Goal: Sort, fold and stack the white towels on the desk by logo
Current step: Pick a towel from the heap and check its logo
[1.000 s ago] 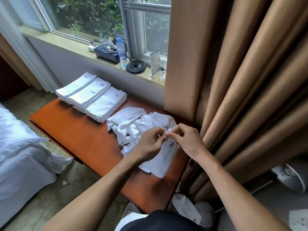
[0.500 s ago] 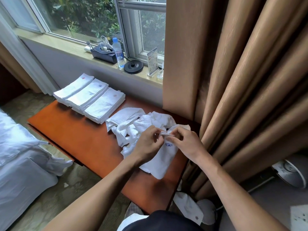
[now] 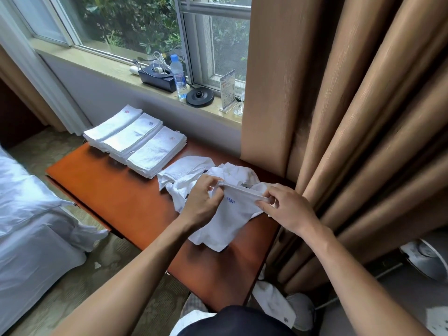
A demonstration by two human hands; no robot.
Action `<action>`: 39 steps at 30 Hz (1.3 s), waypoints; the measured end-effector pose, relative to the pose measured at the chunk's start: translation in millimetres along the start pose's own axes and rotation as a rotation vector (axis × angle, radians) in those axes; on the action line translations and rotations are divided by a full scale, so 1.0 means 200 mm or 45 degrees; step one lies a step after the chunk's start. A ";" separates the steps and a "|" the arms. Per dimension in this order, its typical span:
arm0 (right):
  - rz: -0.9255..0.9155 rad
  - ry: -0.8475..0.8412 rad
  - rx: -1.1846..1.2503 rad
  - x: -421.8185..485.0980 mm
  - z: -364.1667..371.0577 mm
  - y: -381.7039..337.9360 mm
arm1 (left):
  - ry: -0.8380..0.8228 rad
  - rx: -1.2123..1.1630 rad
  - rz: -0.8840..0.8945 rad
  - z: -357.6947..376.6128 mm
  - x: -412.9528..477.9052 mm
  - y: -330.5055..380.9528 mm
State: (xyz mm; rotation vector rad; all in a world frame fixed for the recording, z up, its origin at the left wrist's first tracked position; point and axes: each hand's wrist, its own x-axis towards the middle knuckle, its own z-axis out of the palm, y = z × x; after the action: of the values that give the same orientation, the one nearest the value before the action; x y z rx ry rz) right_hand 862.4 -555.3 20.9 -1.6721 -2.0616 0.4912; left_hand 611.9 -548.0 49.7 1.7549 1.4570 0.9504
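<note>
left hand (image 3: 202, 202): fingers curled, pinching the left end of the top hem of a white towel (image 3: 228, 221).
right hand (image 3: 288, 209): thumb and fingers pinching the same hem at its right end, close to the curtain (image 3: 339, 117).
towel: hem pulled taut between both hands, above the near right part of the worktop (image 3: 116, 190); remainder hanging crumpled, lower corner lying on the wood.
blue logo (image 3: 230, 200): facing up, just under the hem, nearer the left hand.
loose heap (image 3: 189, 173): unfolded white towels, bunched on the worktop just behind the hands.
folded stacks (image 3: 135, 139): three, side by side at the far left end of the worktop, edges touching; a small mark near the far end of each top towel; nearest stack just beside the loose heap.
windowsill (image 3: 116, 69): black box (image 3: 157, 77) with white cables, water bottle (image 3: 178, 78), round black base (image 3: 200, 97), upright card stand (image 3: 228, 90).
bed (image 3: 29, 226): white bedding, left of the worktop.
floor: white cloth (image 3: 274, 301) below the worktop's near right corner.
</note>
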 end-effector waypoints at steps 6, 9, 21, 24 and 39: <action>0.070 0.085 0.333 0.03 -0.04 -0.03 | 0.010 -0.024 -0.063 0.02 0.01 -0.05; 0.140 0.114 0.554 0.03 -0.03 -0.05 | 0.049 -0.061 -0.080 0.02 0.02 -0.06; 0.248 0.083 1.035 0.16 0.14 -0.25 | 0.079 -0.111 -0.176 -0.20 -0.05 -0.16; 0.236 0.067 1.089 0.22 0.20 -0.38 | 0.125 -0.109 -0.213 -0.34 -0.06 -0.24; 0.066 -0.102 0.995 0.74 0.90 -1.35 | 0.513 -0.398 -0.376 -1.29 -0.04 -0.97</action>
State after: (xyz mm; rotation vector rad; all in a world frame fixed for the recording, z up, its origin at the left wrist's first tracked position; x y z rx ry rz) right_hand 518.0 -466.8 28.8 -1.2311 -1.5536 1.2068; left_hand 293.1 -515.7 18.9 1.1286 1.6492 1.3367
